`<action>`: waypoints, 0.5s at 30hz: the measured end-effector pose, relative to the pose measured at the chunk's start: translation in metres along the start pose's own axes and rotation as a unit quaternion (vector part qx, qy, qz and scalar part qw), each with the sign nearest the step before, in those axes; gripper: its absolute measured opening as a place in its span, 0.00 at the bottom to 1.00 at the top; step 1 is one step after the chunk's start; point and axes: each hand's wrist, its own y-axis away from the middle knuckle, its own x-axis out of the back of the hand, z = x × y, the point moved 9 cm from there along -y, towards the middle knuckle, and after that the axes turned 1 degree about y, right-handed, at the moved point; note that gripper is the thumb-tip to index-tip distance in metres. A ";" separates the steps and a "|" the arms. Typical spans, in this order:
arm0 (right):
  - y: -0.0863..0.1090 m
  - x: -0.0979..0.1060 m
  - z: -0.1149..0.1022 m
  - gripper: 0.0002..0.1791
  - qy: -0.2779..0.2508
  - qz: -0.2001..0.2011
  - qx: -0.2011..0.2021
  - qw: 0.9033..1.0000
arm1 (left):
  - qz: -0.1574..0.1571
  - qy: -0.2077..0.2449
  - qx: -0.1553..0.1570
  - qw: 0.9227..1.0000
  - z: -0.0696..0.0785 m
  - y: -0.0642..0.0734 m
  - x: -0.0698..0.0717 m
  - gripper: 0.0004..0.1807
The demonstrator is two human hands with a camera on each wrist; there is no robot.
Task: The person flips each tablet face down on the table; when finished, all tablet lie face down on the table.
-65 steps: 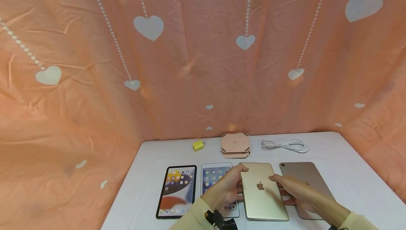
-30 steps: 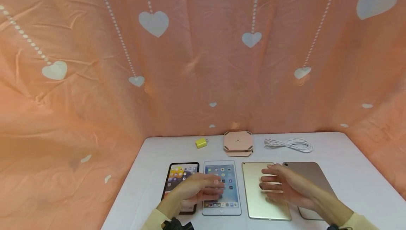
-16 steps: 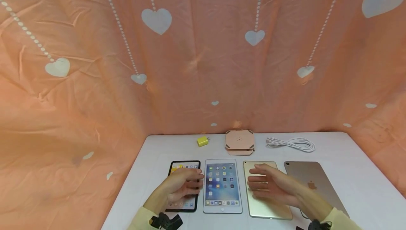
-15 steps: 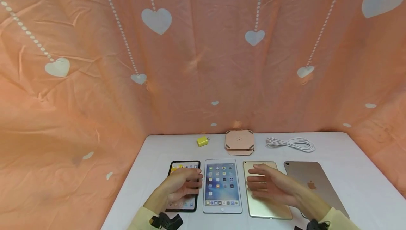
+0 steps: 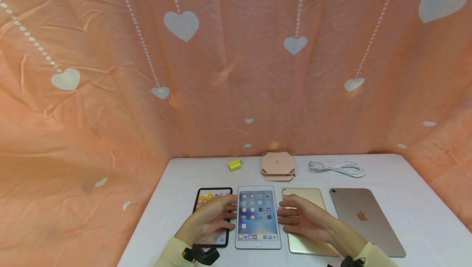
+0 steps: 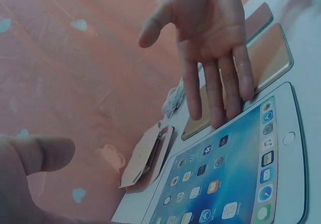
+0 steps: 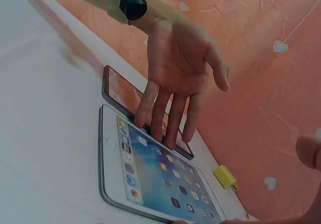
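A white tablet (image 5: 258, 213), screen lit with rows of app icons, lies face up between the two hands. My left hand (image 5: 212, 218) has its fingertips right at the tablet's left edge, over a black-framed tablet (image 5: 217, 240) that it partly covers. At the opposite edge, my right hand (image 5: 306, 220) reaches over a gold tablet (image 5: 309, 246) lying face down. Neither hand grips anything. The left wrist view shows the right palm with fingers extended beside the white tablet; the right wrist view shows the left fingers extended likewise.
A grey tablet (image 5: 368, 218) lies face down at the right of the white table (image 5: 166, 209). Along the back are a yellow charger plug (image 5: 234, 165), a folded pink stand (image 5: 277, 164) and a coiled white cable (image 5: 337, 168). An orange curtain (image 5: 221, 74) hangs behind.
Both hands have let go of the gold tablet, which lies face down, and moved left. Over the last half second they have drawn closer to the white tablet's two sides.
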 end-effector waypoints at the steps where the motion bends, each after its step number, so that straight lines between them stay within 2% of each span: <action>1: 0.000 0.000 0.000 0.46 0.000 0.008 -0.002 1.000 | -0.008 -0.005 0.000 1.000 0.000 -0.001 -0.003 0.35; 5: -0.002 -0.003 0.001 0.47 0.003 0.036 -0.011 0.999 | -0.021 -0.033 -0.001 0.999 0.002 -0.003 -0.012 0.36; 10: -0.005 -0.012 -0.001 0.49 -0.003 0.044 -0.023 0.999 | 0.002 -0.069 0.000 0.998 0.003 -0.008 -0.012 0.34; 15: -0.007 -0.012 -0.004 0.50 -0.014 0.058 -0.025 0.998 | 0.028 -0.091 0.013 0.995 0.001 -0.014 -0.013 0.41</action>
